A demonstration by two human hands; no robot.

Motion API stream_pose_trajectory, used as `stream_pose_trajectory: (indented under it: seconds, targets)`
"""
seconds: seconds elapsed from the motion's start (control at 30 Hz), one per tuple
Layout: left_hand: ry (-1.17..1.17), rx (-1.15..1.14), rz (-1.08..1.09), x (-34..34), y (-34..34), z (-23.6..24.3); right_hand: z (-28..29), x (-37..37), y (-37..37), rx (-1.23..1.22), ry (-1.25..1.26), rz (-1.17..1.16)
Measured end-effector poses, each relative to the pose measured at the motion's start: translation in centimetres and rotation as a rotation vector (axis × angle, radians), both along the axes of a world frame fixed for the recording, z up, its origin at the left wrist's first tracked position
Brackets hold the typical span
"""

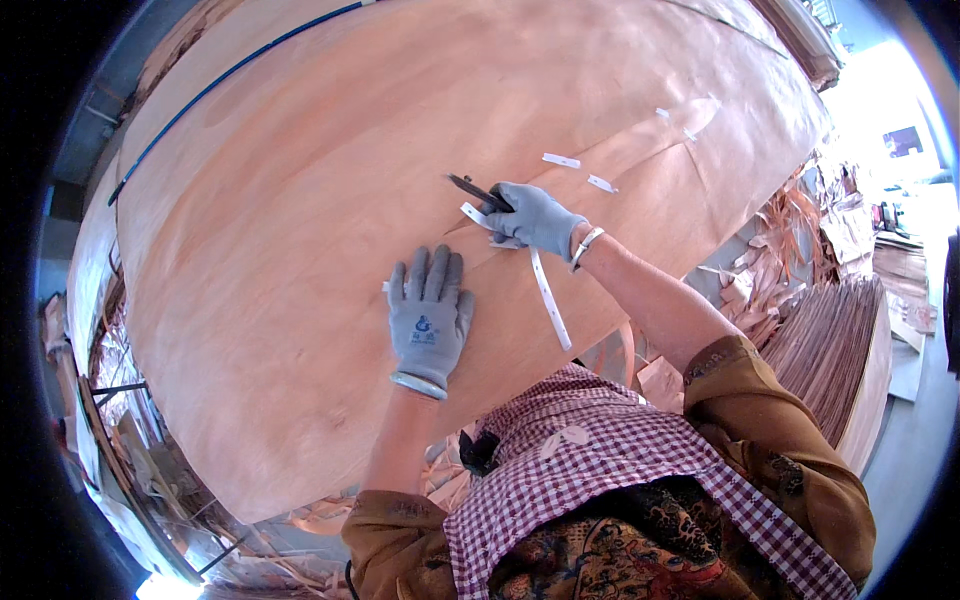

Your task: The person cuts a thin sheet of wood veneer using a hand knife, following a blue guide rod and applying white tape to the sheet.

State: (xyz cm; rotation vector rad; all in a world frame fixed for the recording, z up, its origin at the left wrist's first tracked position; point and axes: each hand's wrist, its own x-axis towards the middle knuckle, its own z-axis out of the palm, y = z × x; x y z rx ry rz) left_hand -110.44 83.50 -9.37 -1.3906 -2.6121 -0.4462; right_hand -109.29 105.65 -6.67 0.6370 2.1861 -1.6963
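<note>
My left hand point(428, 312), in a grey glove, lies flat with its fingers stretched out on a large sheet of pale wood veneer point(270, 260). A small white bit of tape point(386, 287) peeks out beside its fingers. Farther right, my gloved right hand point(533, 217) is closed around a slim, dark, pointed tool point(470, 187); its exact kind is unclear. The same hand has a white tape strip with small holes point(548, 300), one end out by the tool and a long tail hanging toward me. A narrow slit in the veneer runs near the fingers.
Short tape pieces point(561, 160) lie on the veneer toward the far right, some across a patch-like seam. A dark blue rod point(230, 85) runs along the far left edge. At right stand a stack of veneer sheets point(835, 355) and torn scraps point(775, 245).
</note>
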Motion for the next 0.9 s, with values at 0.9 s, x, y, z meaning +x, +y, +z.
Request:
stream_pose_trajectory:
  seconds: [0.9]
  targets:
    - [-0.007, 0.039, -0.060, -2.9, 4.9, -1.1, -0.6, 0.1, 0.7, 0.430, 0.047, 0.100]
